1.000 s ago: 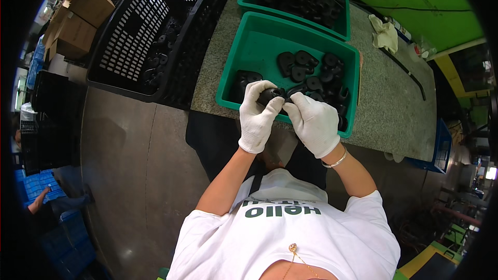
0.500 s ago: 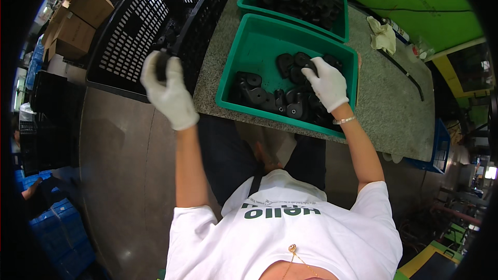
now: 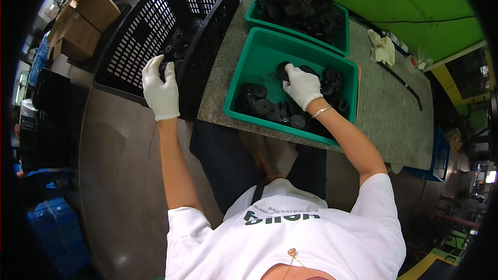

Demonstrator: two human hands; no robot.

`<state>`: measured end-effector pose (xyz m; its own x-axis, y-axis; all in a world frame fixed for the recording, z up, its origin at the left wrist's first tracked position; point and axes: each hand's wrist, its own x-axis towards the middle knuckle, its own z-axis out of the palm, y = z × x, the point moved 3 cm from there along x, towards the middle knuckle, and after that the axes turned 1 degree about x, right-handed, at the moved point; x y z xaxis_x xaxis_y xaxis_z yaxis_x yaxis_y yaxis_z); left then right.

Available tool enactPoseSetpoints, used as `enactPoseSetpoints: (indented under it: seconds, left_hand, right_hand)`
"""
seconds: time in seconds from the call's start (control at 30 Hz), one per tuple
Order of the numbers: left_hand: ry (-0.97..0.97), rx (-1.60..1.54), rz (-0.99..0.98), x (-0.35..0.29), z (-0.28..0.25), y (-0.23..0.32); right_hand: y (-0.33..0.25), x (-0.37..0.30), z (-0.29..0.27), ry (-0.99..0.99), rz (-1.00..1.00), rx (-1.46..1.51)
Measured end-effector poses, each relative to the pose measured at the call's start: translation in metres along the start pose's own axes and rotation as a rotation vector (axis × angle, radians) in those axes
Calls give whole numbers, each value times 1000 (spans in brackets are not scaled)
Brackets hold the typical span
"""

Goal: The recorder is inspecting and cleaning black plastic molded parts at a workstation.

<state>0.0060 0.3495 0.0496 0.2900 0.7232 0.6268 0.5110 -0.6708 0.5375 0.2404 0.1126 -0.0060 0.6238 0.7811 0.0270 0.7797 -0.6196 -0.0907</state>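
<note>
Toward the far side of the nearer green tray point(image 3: 270, 52), a rounded black part point(image 3: 282, 69) lies right at the fingertips of the right hand point(image 3: 302, 87), easily the closer one; I can't tell whether it is pinched, nor which way its long axis runs. Well to the left, the left hand point(image 3: 162, 93) is at the black crate point(image 3: 218, 36), thumb and fingers apart, the dark gap hiding whether anything is held. Beneath the tray is a speckled grey table point(image 3: 384, 109), by a green wall point(image 3: 415, 0).

Parts point(image 3: 257, 91) lie in trays point(image 3: 275, 46) right of the crate point(image 3: 219, 33).
</note>
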Motion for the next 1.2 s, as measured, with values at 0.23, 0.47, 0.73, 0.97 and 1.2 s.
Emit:
enactPoseSetpoints:
  seconds: [0.23,0.47,0.73,0.97,1.2]
  left_hand:
    - [-187,-588,103,-70,-2,92]
    - [-446,-683,89,-109,12,153]
    - [-721,-1281,-558,-127,32,146]
    - [-770,-1386,-608,-131,31,146]
    - [-725,-1520,-702,-139,33,151]
  right_hand:
    - [-4,-33,-65,-103,305,1415]
    - [-26,-68,-80,-77,130,1291]
    - [-17,-91,-87,169,-93,814]
    - [-31,-103,-95,264,-179,505]
    - [-35,-105,-90,311,-223,412]
